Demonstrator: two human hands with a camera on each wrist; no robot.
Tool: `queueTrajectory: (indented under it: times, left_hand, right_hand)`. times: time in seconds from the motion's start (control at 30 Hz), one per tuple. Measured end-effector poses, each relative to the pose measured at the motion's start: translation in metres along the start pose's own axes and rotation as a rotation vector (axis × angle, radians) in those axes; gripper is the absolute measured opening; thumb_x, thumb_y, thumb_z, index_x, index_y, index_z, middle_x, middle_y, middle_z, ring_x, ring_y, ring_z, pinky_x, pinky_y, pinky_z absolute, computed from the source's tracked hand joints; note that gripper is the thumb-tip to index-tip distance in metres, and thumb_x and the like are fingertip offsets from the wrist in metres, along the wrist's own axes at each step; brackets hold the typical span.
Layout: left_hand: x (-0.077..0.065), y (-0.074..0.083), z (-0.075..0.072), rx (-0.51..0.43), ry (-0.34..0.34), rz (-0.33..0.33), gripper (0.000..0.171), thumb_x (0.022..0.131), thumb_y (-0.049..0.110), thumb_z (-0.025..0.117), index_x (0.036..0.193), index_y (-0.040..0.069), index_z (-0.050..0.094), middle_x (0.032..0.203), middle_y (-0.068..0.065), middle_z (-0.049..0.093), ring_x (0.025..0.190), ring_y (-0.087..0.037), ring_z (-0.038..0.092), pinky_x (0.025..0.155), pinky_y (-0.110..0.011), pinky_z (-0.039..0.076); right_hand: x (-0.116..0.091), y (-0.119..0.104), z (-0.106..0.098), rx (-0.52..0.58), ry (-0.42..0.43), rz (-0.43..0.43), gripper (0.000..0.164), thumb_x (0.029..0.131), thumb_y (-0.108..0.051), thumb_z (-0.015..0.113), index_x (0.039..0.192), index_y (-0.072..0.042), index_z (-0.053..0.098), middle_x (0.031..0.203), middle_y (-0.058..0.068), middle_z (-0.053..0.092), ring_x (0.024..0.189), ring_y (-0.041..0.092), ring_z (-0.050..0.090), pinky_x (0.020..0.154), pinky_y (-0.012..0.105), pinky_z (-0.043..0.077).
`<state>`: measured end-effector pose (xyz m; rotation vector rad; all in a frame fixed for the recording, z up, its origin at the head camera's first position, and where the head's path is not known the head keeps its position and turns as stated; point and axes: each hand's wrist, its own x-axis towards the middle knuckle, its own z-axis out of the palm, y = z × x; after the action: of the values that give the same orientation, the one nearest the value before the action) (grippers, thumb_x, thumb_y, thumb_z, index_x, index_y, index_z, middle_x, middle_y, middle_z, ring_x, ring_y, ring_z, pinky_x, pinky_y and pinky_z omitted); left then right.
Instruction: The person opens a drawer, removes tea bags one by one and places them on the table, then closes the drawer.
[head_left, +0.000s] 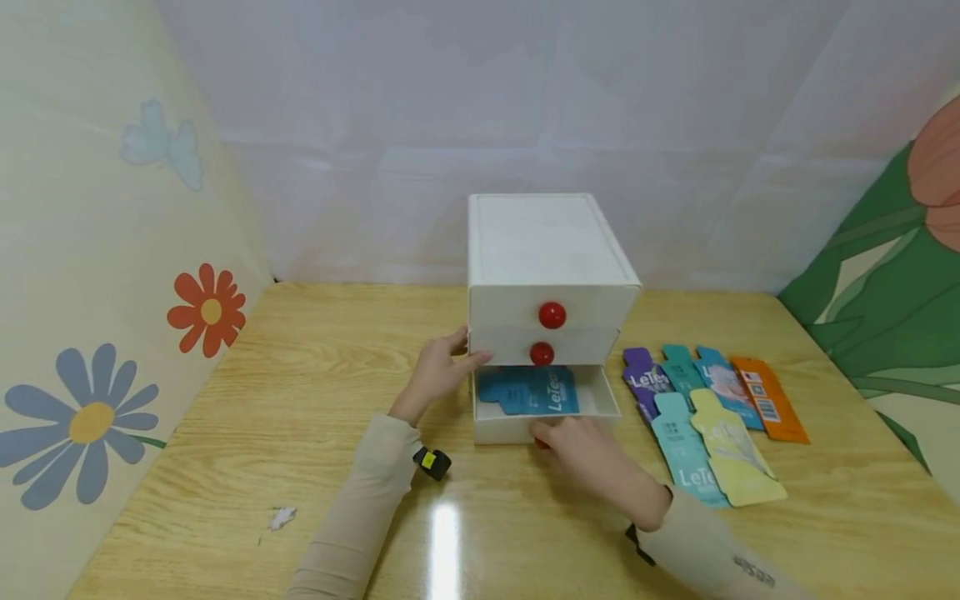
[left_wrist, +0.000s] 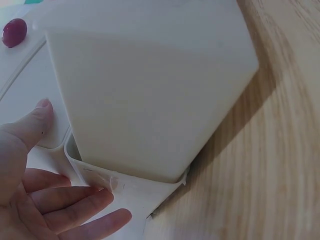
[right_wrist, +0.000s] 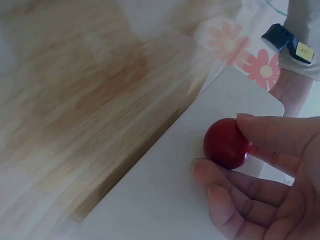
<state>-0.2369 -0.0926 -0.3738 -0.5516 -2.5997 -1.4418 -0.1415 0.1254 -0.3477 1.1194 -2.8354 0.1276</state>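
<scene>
A small white drawer cabinet stands on the table, its bottom drawer pulled out. Inside that drawer lies a blue packet with "LeTe" lettering. My right hand pinches the bottom drawer's red knob between thumb and fingers. At the cabinet's left front corner is my left hand. Its thumb lies against the front of a closed drawer, and its other fingers, fairly straight, reach along the side. Two more red knobs, the top one and the middle one, mark the closed drawers.
Right of the cabinet lie several flat packets: purple, blue, orange, mint and yellow among them. A white scrap is on the table at front left. Flower-printed sheets flank both sides.
</scene>
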Motion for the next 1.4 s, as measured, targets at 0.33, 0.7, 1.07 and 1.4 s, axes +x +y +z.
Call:
queueTrajectory:
  times: [0.33, 0.7, 1.07, 1.4]
  left_hand:
    - [-0.001, -0.001, 0.001, 0.005, 0.01, 0.027, 0.057, 0.085, 0.031, 0.063, 0.131, 0.002, 0.048, 0.114, -0.013, 0.06, 0.098, -0.022, 0.059, 0.079, -0.033, 0.051]
    - [-0.001, 0.0, 0.001, -0.01, 0.016, 0.018, 0.056, 0.085, 0.031, 0.063, 0.13, 0.002, 0.049, 0.113, -0.013, 0.061, 0.098, -0.021, 0.059, 0.077, -0.032, 0.051]
    - [-0.001, 0.001, 0.001, -0.022, 0.019, 0.011, 0.057, 0.084, 0.029, 0.064, 0.13, 0.0, 0.048, 0.114, -0.015, 0.06, 0.098, -0.021, 0.06, 0.077, -0.031, 0.051]
    - [-0.001, 0.001, 0.001, -0.006, 0.032, 0.028, 0.055, 0.084, 0.029, 0.064, 0.129, 0.001, 0.05, 0.112, -0.015, 0.061, 0.096, -0.022, 0.06, 0.077, -0.032, 0.052]
  right_hand:
    - [-0.008, -0.006, -0.002, 0.01, 0.019, -0.018, 0.012, 0.077, -0.009, 0.068, 0.08, -0.011, 0.058, 0.062, -0.003, 0.052, 0.049, 0.006, 0.04, 0.045, 0.019, 0.039]
    - [-0.017, -0.01, -0.003, 0.047, -0.054, -0.001, 0.009, 0.08, -0.014, 0.067, 0.084, -0.012, 0.059, 0.059, -0.006, 0.045, 0.049, 0.006, 0.036, 0.045, 0.018, 0.035]
    - [-0.024, -0.014, -0.006, 0.077, -0.107, 0.003, 0.011, 0.08, -0.018, 0.067, 0.084, -0.013, 0.058, 0.059, -0.008, 0.045, 0.049, 0.005, 0.036, 0.045, 0.017, 0.036]
    - [-0.03, -0.018, -0.009, 0.124, -0.156, 0.016, 0.014, 0.08, -0.02, 0.067, 0.089, -0.011, 0.06, 0.061, -0.008, 0.048, 0.049, 0.003, 0.037, 0.046, 0.018, 0.037]
